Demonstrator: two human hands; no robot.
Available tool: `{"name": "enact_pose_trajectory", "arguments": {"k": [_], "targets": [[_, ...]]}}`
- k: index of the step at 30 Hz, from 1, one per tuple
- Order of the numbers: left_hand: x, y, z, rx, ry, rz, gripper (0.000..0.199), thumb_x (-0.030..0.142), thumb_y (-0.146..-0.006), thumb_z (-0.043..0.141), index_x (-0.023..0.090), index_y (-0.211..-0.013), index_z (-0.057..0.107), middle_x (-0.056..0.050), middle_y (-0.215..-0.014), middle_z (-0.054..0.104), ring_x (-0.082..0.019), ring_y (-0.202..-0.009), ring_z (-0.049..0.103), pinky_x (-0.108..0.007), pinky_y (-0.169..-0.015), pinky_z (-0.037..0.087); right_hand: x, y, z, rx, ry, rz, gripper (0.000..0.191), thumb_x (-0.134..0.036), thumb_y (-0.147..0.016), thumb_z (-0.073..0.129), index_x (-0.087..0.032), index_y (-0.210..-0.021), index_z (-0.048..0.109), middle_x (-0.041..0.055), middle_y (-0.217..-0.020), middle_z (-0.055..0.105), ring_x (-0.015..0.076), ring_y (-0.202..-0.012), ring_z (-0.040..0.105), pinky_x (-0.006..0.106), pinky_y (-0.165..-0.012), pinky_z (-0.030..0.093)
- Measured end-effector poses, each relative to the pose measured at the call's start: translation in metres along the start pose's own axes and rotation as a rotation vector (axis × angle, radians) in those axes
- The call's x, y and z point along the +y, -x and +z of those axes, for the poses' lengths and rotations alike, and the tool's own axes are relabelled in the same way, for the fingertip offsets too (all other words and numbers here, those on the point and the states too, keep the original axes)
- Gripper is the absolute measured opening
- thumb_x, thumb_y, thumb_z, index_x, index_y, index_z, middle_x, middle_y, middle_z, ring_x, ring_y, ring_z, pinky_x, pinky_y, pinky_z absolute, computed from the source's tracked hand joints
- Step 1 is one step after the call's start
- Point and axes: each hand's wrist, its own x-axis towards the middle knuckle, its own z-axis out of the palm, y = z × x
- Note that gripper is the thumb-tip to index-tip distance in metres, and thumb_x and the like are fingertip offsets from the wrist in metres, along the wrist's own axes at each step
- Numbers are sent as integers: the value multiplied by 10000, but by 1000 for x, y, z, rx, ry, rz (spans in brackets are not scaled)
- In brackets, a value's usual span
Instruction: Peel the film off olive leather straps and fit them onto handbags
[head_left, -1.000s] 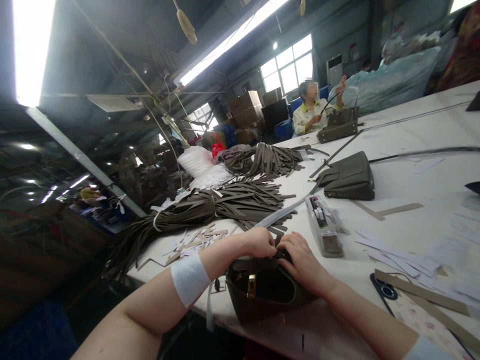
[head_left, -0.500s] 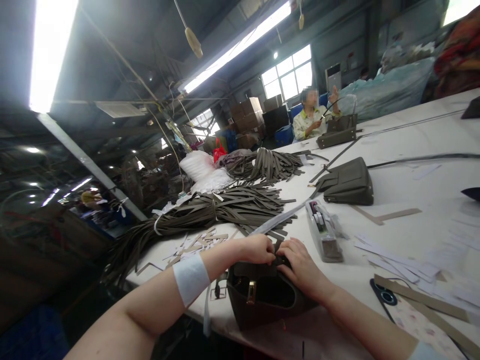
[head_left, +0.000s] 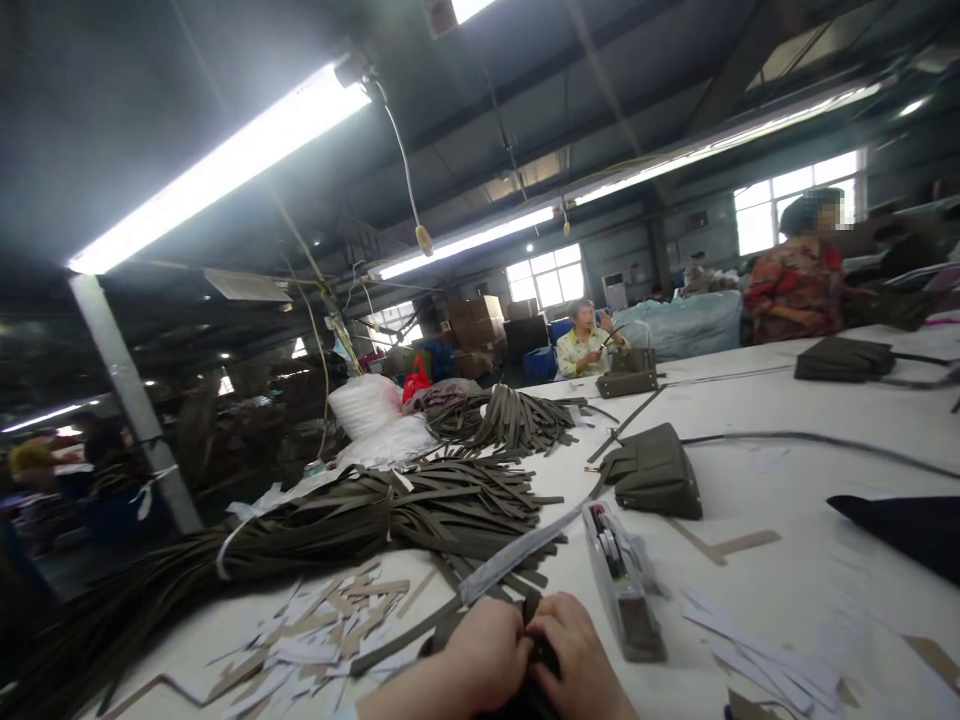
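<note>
At the bottom centre, my left hand (head_left: 486, 650) has its fingers curled closed on a dark olive handbag (head_left: 525, 703). My right hand (head_left: 571, 648) is right beside it, with thumb and fingers pinching the same dark bag material. The two hands' fingertips nearly meet, and most of the bag lies hidden under them or below the view. A strap in a clear wrapper (head_left: 525, 552) runs along the table just beyond my hands. A tape dispenser (head_left: 628, 600) stands close by on the right.
Bundled dark straps (head_left: 375, 515) lie to the left, with paper and tan scraps (head_left: 330, 630) before them. Another olive handbag (head_left: 656, 470) sits ahead on the white table (head_left: 750, 450). One person (head_left: 577, 350) handles a bag at the far side; another (head_left: 799, 275) stands right.
My view has tilted up and swung, so my hands and the bag sit lower in it. The bag's opening and gold clasp have gone out of sight. Both hands remain on the bag.
</note>
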Motion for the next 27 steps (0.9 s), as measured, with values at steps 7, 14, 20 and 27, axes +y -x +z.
{"name": "enact_pose_trajectory", "arguments": {"k": [7,14,20,27], "targets": [[0,2,-8,66,88,-13,187,245,-714,551,202,-825,694,-51,-812,704,-224,-782,632,-287,-631,438,-3,-2,-8,58,-22,206,220,-71,-613,613,-195,-794,605,53,-891,611,238,-891,567,358,-804,453],[6,-5,-5,-28,98,-102,198,156,-626,620,192,-797,711,-55,-748,688,-226,-696,627,-291,-583,436,0,3,0,16,-60,191,235,-71,-616,637,-197,-811,595,60,-926,616,252,-917,559,388,-833,460],[-2,1,8,37,142,-24,182,185,-795,530,158,-890,683,-89,-900,693,-236,-885,626,-318,-781,456,-23,-3,-27,-61,-129,149,99,-128,-768,598,-200,-771,664,62,-911,631,240,-928,560,404,-861,445],[-11,-5,1,-11,312,-16,196,242,-860,499,167,-883,678,-19,-762,680,-158,-764,617,-243,-705,458,-26,-2,-32,-37,-112,236,178,-127,-857,460,-171,-944,609,86,-934,620,233,-912,584,396,-831,476]]}}
